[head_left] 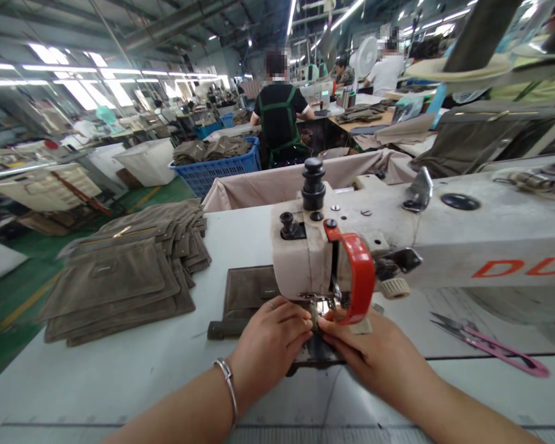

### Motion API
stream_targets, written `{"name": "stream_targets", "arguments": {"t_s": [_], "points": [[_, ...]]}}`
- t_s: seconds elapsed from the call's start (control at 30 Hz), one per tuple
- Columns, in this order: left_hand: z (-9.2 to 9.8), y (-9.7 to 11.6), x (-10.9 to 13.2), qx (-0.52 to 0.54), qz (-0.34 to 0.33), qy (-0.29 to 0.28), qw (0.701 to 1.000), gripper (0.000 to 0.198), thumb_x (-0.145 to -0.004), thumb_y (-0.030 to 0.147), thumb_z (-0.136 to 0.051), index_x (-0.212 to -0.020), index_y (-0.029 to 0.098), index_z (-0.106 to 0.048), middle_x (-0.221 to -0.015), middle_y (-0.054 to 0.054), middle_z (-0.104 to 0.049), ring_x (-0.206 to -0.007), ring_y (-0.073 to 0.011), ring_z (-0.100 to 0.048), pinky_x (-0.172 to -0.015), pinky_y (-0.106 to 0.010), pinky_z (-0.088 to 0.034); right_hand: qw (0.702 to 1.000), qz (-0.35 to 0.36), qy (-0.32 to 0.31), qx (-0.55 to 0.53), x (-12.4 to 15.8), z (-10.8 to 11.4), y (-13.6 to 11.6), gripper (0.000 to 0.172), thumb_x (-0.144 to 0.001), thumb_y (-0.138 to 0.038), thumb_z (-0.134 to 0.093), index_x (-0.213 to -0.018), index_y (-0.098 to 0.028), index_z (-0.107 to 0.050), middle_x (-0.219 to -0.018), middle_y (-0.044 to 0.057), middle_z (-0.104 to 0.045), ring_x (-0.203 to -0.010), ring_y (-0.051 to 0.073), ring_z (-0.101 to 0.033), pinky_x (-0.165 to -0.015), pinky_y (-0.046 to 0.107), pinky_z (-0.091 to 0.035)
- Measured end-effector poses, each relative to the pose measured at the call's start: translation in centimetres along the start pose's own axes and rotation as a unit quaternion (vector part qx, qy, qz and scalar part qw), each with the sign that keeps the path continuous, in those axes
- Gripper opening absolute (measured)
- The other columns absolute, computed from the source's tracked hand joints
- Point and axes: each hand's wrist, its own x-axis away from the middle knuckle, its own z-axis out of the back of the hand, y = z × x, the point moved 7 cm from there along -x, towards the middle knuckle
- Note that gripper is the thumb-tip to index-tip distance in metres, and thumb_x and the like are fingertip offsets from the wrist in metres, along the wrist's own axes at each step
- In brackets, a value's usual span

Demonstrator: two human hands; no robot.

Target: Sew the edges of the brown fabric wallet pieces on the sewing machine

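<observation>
A grey-brown fabric piece [250, 287] with a small label lies under the head of a white sewing machine [300, 259], its rolled edge toward me. My left hand [277, 333] is closed, pinching the fabric's edge just left of the presser foot [322, 306]. On the other side, my right hand [365, 339] is also closed, thumb and fingers gripping the edge close by the foot, below the red guard [361, 277]. The fingertips of both hands nearly meet at the needle area. Exactly what lies between them is partly hidden.
Stacked fabric pieces [115, 271] lie at the left of the table [120, 382]. Pink-handled thread snips [494, 348] rest on the right. Behind the machine are a pale cloth-lined bin [250, 190] and a blue crate [213, 176]. A person [280, 111] sits ahead, back turned.
</observation>
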Motion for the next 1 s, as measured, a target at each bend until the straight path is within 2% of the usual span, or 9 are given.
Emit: {"name": "stream_targets", "arguments": {"t_s": [0.3,0.57,0.7,0.9,1.0], "points": [[-0.1,-0.4,-0.8,-0.010,-0.014,0.030,0.999,0.016,-0.093,0.021,-0.051,-0.087,0.019,-0.066,-0.089,0.000,-0.072,-0.085,-0.0165,-0.065,-0.085,-0.032,-0.051,0.997,0.029,0.014,0.069,-0.2,-0.3,-0.1,0.023,-0.093,-0.015,-0.045,-0.098,-0.018,-0.067,-0.097,0.010,-0.068,-0.085,0.024,-0.061,-0.071,0.038,-0.052],[-0.9,-2.2,-1.0,-0.006,0.022,0.017,1.000,0.015,-0.090,0.020,-0.054,-0.084,0.022,-0.068,-0.084,-0.002,-0.071,-0.086,-0.0201,-0.065,-0.087,-0.038,-0.054,0.995,-0.011,-0.024,0.097,-0.8,-1.2,1.0,0.024,-0.090,-0.012,-0.048,-0.100,-0.019,-0.068,-0.098,0.008,-0.068,-0.088,0.024,-0.061,-0.076,0.037,-0.052],[-1.1,-2.2,-0.9,-0.004,0.027,0.026,0.999,0.014,-0.090,0.019,-0.055,-0.083,0.022,-0.068,-0.084,-0.002,-0.071,-0.088,-0.0202,-0.065,-0.089,-0.039,-0.053,0.995,-0.035,-0.016,0.087,-1.1,-0.9,1.2,0.022,-0.090,-0.014,-0.048,-0.098,-0.020,-0.068,-0.097,0.008,-0.068,-0.086,0.023,-0.061,-0.075,0.036,-0.052],[-1.1,-2.0,-0.8,-0.001,0.032,0.039,0.999,0.015,-0.091,0.019,-0.053,-0.085,0.023,-0.067,-0.085,-0.003,-0.071,-0.090,-0.0219,-0.065,-0.088,-0.043,-0.054,0.995,-0.049,-0.017,0.089,-1.3,-0.7,1.1,0.021,-0.089,-0.015,-0.049,-0.085,-0.022,-0.069,-0.098,0.007,-0.068,-0.086,0.023,-0.061,-0.074,0.035,-0.052],[-1.2,-2.2,-0.8,0.004,0.033,0.042,0.999,0.017,-0.091,0.020,-0.052,-0.086,0.023,-0.068,-0.085,-0.003,-0.070,-0.089,-0.0222,-0.065,-0.086,-0.043,-0.055,0.995,-0.051,-0.015,0.089,-1.2,-0.8,1.1,0.020,-0.089,-0.015,-0.051,-0.089,-0.022,-0.069,-0.095,0.007,-0.068,-0.086,0.023,-0.062,-0.075,0.036,-0.052]]}}
